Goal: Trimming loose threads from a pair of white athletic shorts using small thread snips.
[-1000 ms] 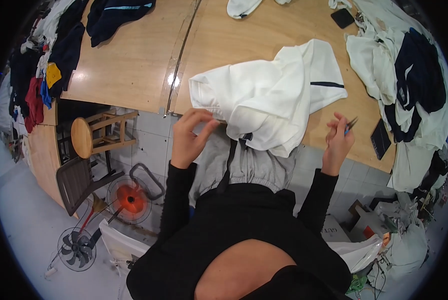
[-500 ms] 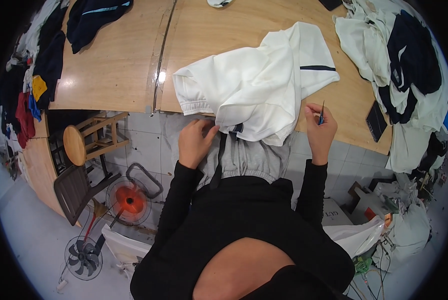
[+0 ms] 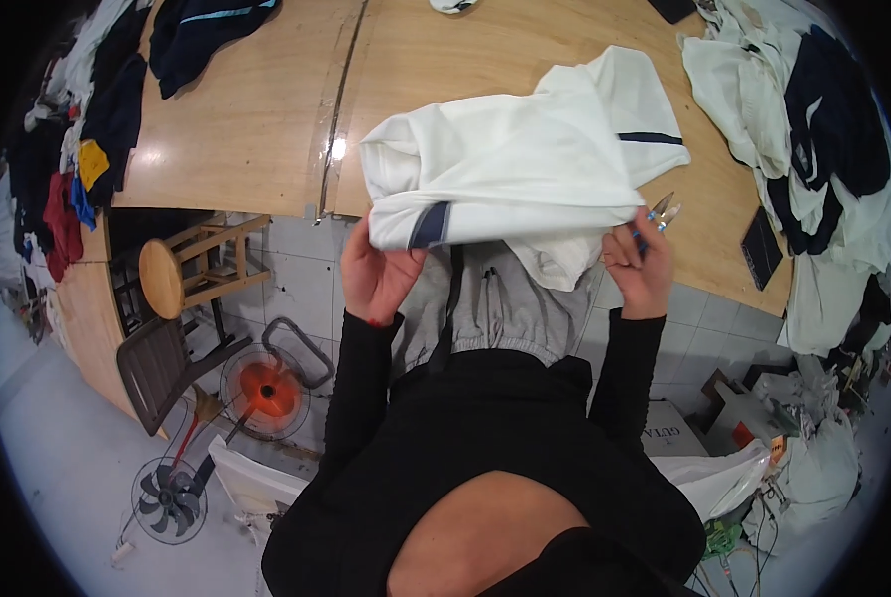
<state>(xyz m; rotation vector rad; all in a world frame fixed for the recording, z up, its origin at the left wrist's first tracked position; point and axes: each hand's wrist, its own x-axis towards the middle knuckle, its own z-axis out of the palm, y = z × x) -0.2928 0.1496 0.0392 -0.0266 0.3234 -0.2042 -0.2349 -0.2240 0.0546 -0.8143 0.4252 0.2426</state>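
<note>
A white garment (image 3: pixel 515 139) with navy bands lies on the wooden table (image 3: pixel 236 139), its near part hanging over the front edge. My left hand (image 3: pixel 374 277) grips the garment's near left side beside a navy patch (image 3: pixel 429 226). My right hand (image 3: pixel 641 261) pinches the other end of this stretched, folded edge. Small thread snips (image 3: pixel 665 211), with a bit of blue on them, are also in my right hand, blades pointing away from me. Part of the garment droops below the held edge, over my grey trousers (image 3: pixel 505 308).
A dark phone-like slab (image 3: pixel 761 249) lies at the table's right edge, near heaped white and navy clothes (image 3: pixel 739 90). A navy garment (image 3: pixel 202 40) lies at the far left. Below left are a wooden stool (image 3: pixel 162 279), a chair (image 3: pixel 157 373) and fans (image 3: pixel 269 391).
Both hands have taken hold of the garment's near edge and stretched it between them, turning the navy patch up. The snips' blades now show spread apart. The view has shifted slightly.
</note>
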